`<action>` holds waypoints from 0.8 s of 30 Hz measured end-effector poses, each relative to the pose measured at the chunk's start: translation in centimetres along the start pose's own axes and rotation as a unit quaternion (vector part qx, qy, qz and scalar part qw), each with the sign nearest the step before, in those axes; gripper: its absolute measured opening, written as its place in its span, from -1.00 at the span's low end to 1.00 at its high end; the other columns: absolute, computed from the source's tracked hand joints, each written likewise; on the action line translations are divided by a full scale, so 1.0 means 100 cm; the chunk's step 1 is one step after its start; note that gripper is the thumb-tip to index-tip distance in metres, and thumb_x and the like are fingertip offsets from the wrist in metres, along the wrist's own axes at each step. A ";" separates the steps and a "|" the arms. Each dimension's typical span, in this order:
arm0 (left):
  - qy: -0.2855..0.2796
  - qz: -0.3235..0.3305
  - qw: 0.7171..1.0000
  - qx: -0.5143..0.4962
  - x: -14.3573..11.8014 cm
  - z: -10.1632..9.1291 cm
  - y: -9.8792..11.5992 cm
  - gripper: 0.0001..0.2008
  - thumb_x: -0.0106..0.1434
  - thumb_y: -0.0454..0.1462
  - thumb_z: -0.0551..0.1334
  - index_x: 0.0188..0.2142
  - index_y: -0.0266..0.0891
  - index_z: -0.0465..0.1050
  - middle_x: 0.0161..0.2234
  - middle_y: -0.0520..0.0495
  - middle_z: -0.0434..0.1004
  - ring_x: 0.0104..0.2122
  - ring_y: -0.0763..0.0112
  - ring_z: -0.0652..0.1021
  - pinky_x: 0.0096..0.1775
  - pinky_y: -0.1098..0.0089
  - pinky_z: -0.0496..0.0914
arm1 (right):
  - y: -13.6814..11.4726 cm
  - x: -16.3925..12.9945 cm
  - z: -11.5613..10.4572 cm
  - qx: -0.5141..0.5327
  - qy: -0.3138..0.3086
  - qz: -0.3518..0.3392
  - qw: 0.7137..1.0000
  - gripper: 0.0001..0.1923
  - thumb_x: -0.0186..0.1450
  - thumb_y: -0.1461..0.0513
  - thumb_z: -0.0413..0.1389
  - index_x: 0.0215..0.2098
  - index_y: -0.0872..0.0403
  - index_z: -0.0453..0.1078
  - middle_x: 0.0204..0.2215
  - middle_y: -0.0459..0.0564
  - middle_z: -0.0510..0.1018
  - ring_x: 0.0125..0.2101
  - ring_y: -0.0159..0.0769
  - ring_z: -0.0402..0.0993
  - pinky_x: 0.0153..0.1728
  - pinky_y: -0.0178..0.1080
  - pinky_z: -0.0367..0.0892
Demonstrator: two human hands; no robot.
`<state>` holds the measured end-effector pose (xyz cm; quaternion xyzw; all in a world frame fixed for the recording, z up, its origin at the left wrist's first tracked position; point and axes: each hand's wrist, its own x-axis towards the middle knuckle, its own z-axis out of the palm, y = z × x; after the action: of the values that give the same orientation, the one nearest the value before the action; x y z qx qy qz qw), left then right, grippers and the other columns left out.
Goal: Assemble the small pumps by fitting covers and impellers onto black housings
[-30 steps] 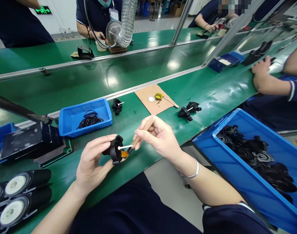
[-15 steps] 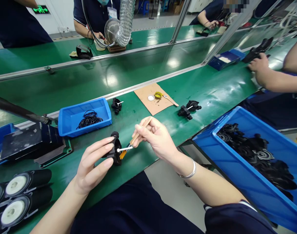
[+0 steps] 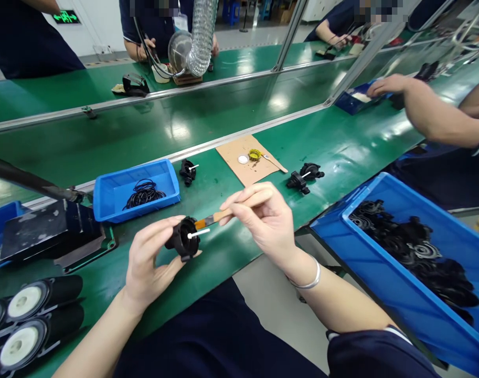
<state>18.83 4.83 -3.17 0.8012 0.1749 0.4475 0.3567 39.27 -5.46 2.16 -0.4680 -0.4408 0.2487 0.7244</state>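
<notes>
Between its thumb and fingers my left hand (image 3: 152,257) grips a round black plastic housing (image 3: 182,240), its open side turned to the right. A thin white shaft (image 3: 200,233) sticks out of the housing's middle. My right hand (image 3: 265,215) is closed on a wooden-handled paintbrush (image 3: 223,213). The brush's orange bristles touch the upper rim of the housing. Beyond my hands a cardboard sheet (image 3: 233,152) bears a yellow cap-like dish (image 3: 254,154), a white disc (image 3: 243,159) and a second brush (image 3: 276,164).
A blue tray (image 3: 105,206) holds black rubber rings. More black housings (image 3: 189,172) stand on the green bench. A large blue bin (image 3: 357,252) of black parts is at right. White-topped cylinders (image 3: 24,302) lie lower left. A co-worker's hand (image 3: 389,86) reaches into a small blue box (image 3: 349,102).
The brush tip has moved from the housing's lower rim to its upper rim, its handle now lying flatter. My left hand has turned the housing. The co-worker's hand has moved to the small box.
</notes>
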 end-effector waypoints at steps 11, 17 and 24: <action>-0.092 -0.217 0.971 0.045 0.048 0.072 -0.058 -0.35 0.17 -0.05 0.35 0.20 -0.19 0.28 0.07 -0.25 0.31 0.06 0.04 0.49 0.08 -0.01 0.45 | 0.013 0.014 -0.159 -0.256 0.271 -0.074 0.925 -0.67 0.44 0.02 0.02 0.07 -0.04 0.39 -0.24 -0.07 0.52 -0.18 -0.29 0.64 -0.40 -0.32 0.59; -0.098 -0.047 0.949 0.297 0.065 0.081 -0.065 -0.50 0.34 -0.23 0.14 0.22 -0.39 0.27 -0.01 -0.44 0.42 0.03 -0.20 0.45 0.03 -0.14 0.37 | 0.057 -0.001 -0.198 -0.344 0.242 0.000 0.907 -0.54 0.42 -0.01 0.04 0.15 0.06 0.39 -0.06 0.08 0.51 -0.07 -0.29 0.53 -0.42 -0.39 0.58; -0.023 -0.041 0.965 0.259 0.046 0.068 -0.033 -0.49 0.31 -0.29 0.21 0.24 -0.32 0.27 0.17 -0.47 0.31 0.22 -0.20 0.32 0.20 -0.21 0.24 | 0.067 -0.004 -0.180 -0.347 0.249 -0.006 0.904 -0.58 0.45 0.03 0.01 0.14 0.09 0.39 -0.10 0.07 0.44 -0.12 -0.33 0.49 -0.11 -0.23 0.60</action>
<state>27.17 6.99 -5.16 0.8685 0.3095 0.3529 0.1592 55.14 -11.08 -7.14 -0.7337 -0.3074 -0.0484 0.6040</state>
